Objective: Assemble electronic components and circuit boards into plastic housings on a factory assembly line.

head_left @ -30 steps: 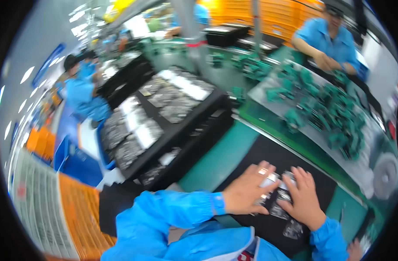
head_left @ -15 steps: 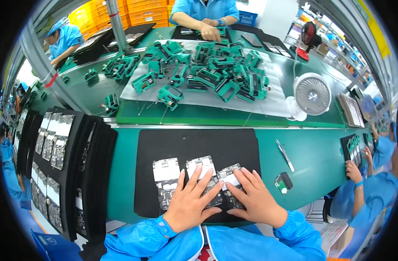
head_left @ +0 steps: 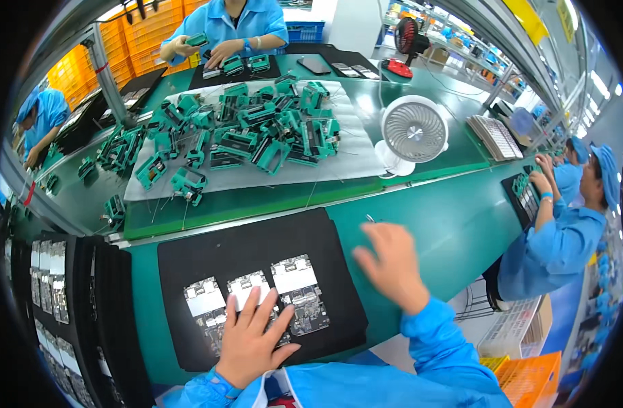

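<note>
Three circuit boards with white upper parts lie side by side on a black foam mat (head_left: 271,234). My left hand (head_left: 254,336) rests with spread fingers on the lower part of the middle circuit board (head_left: 247,280). Its fingertips also come close to the left circuit board (head_left: 204,299) and the right circuit board (head_left: 302,292). Off the mat's right side, my right hand (head_left: 396,265) is over the green tabletop, slightly blurred, thumb apart from the fingers. A tip of the metal tweezers (head_left: 371,219) shows just beyond its fingers; the rest is hidden.
Many green fixtures (head_left: 257,129) lie heaped on a white sheet (head_left: 359,153) beyond the mat. A white fan (head_left: 415,129) stands right of them. Stacked black foam trays (head_left: 87,306) holding boards stand at left. Co-workers sit across and at right, an orange crate (head_left: 529,381) low at right.
My right hand has left the right board and moved rightward off the mat. That board now lies straighter and higher. The view has turned right; the person across now lifts a green fixture.
</note>
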Motion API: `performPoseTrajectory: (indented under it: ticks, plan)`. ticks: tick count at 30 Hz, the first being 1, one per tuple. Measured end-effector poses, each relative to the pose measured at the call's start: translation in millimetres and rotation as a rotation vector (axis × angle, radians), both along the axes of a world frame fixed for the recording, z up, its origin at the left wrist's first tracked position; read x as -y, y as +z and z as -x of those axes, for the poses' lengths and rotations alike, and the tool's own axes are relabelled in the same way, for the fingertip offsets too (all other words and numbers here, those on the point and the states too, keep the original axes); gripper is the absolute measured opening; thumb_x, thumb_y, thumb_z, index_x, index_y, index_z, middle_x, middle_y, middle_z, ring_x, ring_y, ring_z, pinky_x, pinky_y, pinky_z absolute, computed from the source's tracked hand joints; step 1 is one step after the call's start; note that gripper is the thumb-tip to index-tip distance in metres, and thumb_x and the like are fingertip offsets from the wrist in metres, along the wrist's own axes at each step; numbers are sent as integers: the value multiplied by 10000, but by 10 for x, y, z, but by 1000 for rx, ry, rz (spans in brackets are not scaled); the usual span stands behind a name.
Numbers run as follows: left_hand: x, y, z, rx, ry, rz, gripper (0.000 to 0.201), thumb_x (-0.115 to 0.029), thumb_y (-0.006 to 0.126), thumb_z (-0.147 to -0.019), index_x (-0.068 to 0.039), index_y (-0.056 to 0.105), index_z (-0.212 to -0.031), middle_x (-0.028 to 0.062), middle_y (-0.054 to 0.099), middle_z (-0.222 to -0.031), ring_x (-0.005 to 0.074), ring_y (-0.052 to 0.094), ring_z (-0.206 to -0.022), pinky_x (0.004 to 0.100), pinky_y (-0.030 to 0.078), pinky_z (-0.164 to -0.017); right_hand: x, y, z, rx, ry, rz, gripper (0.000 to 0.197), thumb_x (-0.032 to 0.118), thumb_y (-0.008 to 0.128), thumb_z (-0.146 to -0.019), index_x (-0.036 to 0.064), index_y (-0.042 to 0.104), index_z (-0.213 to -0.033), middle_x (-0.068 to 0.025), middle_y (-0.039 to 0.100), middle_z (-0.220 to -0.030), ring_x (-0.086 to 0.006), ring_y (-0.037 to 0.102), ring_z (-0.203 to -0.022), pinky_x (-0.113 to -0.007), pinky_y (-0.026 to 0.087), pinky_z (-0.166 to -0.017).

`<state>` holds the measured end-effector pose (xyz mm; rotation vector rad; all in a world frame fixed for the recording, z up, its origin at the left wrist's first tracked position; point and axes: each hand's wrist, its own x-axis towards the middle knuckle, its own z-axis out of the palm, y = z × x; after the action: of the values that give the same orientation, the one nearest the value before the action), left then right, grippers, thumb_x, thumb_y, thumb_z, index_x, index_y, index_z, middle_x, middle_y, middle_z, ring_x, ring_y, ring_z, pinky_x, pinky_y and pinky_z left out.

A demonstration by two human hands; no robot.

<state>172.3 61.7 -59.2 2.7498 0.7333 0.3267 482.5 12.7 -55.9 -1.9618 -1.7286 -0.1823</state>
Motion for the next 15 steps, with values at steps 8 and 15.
performPoseTrajectory:
  ticks: [8,15]
  plan:
    - [24,-84,-409,78,-58,20,658,-395,786,-797,-171,588,-1382,118,469,-1505,375,372,-1431,627,278,-1137,59,-306,-527,-132,-186,75,224,202,746,-847,83,591,-956,-112,655,-895,-314,634,-811,-414,496,-679]
    - [33,-78,-352,111,-33,58,616,-372,772,-818,-182,596,-1377,101,482,-1493,359,376,-1431,611,289,-1141,-48,99,479,-113,191,99,174,183,741,-864,107,597,-925,-67,609,-639,-274,635,-586,-387,467,-524]
